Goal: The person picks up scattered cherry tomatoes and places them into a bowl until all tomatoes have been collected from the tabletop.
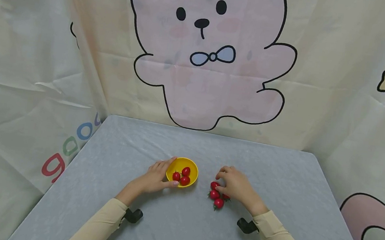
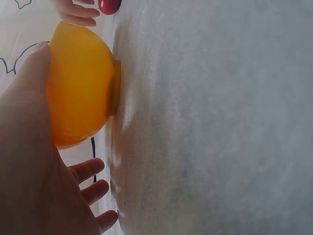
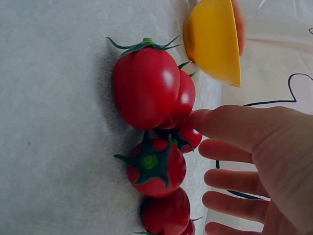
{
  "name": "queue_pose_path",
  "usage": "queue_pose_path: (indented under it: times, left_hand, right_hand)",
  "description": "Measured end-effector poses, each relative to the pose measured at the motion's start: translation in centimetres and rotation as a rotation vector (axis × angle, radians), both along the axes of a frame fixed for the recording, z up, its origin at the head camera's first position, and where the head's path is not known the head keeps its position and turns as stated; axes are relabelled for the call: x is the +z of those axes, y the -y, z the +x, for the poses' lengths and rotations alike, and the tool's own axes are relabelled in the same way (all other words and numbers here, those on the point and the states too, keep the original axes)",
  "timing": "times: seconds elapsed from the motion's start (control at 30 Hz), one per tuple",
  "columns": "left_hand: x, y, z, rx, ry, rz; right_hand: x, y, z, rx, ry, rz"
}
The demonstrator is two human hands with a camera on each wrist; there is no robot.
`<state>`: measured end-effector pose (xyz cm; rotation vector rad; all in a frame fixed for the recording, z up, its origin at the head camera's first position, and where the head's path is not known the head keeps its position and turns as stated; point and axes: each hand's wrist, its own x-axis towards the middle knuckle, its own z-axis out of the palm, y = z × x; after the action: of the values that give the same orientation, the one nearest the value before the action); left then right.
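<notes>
A yellow bowl [image 1: 193, 181] stands on the table with three cherry tomatoes [image 1: 185, 180] inside. My left hand [image 1: 155, 176] holds the bowl by its rim, thumb on the near side and index finger on the far side; its other fingers [image 2: 94, 191] spread out beside the bowl. To the right, several red cherry tomatoes [image 1: 214, 194] with green stalks lie in a loose cluster. Over that cluster is my right hand [image 1: 238, 184], its thumb [image 3: 220, 125] at one of the tomatoes [image 3: 182, 100] and its fingers apart behind them. Whether the thumb touches, I cannot tell.
A pale grey-blue cloth covers the table [image 1: 179, 230]. Printed curtains [image 1: 325, 92] hang behind and at both sides of it. Each wrist carries a small black camera mount [image 1: 133, 216].
</notes>
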<state>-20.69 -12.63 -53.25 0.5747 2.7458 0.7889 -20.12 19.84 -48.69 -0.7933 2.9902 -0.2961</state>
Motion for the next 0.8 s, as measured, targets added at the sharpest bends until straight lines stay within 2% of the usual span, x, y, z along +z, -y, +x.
queue_pose_path:
  times: [0.8]
  left_hand:
    - [0.04, 0.03, -0.12, -0.006, -0.001, -0.008]
  right_hand:
    - [-0.69, 0.37, -0.01, -0.003, 0.044, 0.005]
